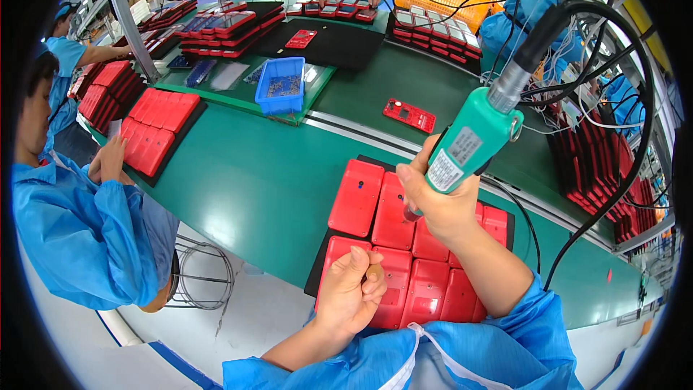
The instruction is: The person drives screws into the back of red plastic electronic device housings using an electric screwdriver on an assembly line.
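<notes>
My right hand (446, 201) is wrapped round a green electric screwdriver (469, 137), its cable rising from the top. The driver slants down to the left, and its tip sits over a red plastic case (392, 209) in the back row. I cannot tell if the tip touches it. Several such cases lie in rows on a black tray (315, 274) before me. My left hand (350, 292) hovers over the front-left case, thumb and fingers pinched together. A tan cover is on one finger. Anything small in that pinch is hidden.
A blue bin (280, 105) of small metal parts stands at the back left. One red case (409, 114) lies on the dark green belt. Stacked trays (595, 166) fill the far right. A black cable (650, 115) loops on my right. Co-workers sit left and opposite.
</notes>
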A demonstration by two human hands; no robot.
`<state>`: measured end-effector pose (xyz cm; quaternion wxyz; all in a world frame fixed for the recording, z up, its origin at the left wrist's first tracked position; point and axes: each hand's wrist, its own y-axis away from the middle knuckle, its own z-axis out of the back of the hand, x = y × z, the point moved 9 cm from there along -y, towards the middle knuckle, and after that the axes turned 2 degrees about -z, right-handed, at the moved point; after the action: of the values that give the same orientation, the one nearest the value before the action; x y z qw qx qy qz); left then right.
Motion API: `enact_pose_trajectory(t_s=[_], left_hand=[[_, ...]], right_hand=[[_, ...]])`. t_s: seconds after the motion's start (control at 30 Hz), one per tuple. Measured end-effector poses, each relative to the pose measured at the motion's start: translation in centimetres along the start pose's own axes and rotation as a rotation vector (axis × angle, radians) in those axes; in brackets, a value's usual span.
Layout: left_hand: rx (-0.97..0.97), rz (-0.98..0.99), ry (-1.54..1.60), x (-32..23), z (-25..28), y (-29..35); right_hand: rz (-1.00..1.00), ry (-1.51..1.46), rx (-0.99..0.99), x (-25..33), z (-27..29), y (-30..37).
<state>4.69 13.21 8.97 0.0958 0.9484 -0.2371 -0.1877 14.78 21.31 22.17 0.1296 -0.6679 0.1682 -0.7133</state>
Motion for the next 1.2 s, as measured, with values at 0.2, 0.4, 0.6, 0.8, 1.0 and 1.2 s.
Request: enact_pose_trajectory(t_s=[0.2,0.4,0.6,0.8,1.0,1.2], left_hand=[[0.013,-0.063,-0.188,-0.3,0.2,0.4],[0.056,-0.252,-0.432,-1.5,0.1,1.0],[0.191,-0.415,-1.089,-1.9,-2.8,1.7],[0.22,-0.494,-1.275,-1.8,-3.8,2.1],[0.201,-0.541,-1.375,-1.9,-4.1,2.3],[0.211,-0.623,-1.507,-2.2,-5.1,2.6]], right_hand=[[-0.071,-0.125,-0.077,0.8,1.3,0.6],[0.201,-0.48,-0.066,7.7,2.6,2.7],[0.093,-0.462,0.01,9.9,2.7,5.2],[-0.002,-0.465,0.055,9.1,2.0,5.9],[-0.036,-0.458,0.093,8.4,1.6,6.0],[-0.053,-0.47,0.121,7.9,1.3,5.9]])
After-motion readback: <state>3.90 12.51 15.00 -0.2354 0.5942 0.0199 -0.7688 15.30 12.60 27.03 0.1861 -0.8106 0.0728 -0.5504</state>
